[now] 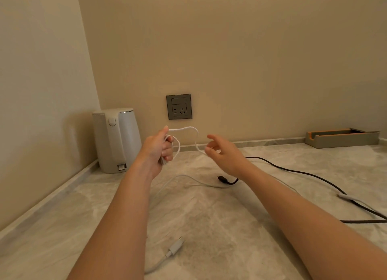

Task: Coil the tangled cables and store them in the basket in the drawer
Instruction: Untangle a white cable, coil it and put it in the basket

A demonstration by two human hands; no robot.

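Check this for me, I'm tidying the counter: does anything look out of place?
Only the cables: a dark cable sprawls loose across the countertop, and a white cable lies slack near the front, while the left hand grips white loops. Nothing looks spilled or damaged.

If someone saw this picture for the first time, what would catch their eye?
The left hand grips loops of white cable mid-frame, with the open right hand beside its arching strand. A white kettle stands in the left corner, and a dark cable trails over the counter at right.
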